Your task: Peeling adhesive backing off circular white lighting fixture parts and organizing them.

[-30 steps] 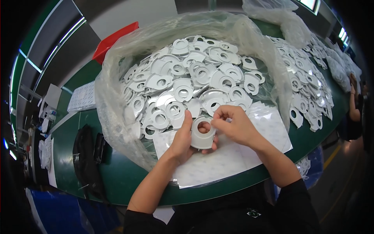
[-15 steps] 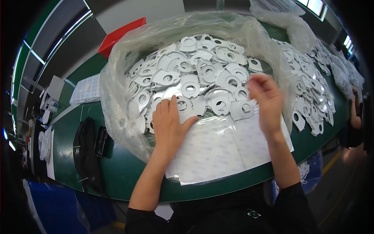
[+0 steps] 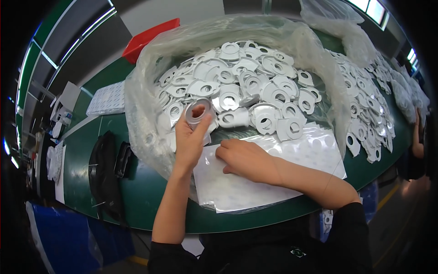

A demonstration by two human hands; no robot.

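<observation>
Pinched between the thumb and fingers of my left hand (image 3: 189,145), a white plastic plate with a round hole (image 3: 206,106) is held up at the near left edge of the heap. My right hand (image 3: 244,159) lies low over the upper left part of the white glossy sheets (image 3: 255,198), its fingers curled in. Whatever those fingertips hold, if anything, is hidden. Faint round marks show on the sheets. Beyond both hands spreads a heap of similar white plastic plates (image 3: 229,101), inside a large open clear plastic bag (image 3: 141,98).
On the green table (image 3: 150,201) a black pouch (image 3: 104,173) and a small black box (image 3: 123,160) lie at left, near a stack of printed sheets (image 3: 107,99). A red bin (image 3: 148,40) stands behind. More white plates (image 3: 365,109) are piled at right; another person's arm (image 3: 417,137) shows beyond.
My left hand has lifted a white plastic plate off the heap. My right hand has come from the heap's right side down and leftward onto the sheets.
</observation>
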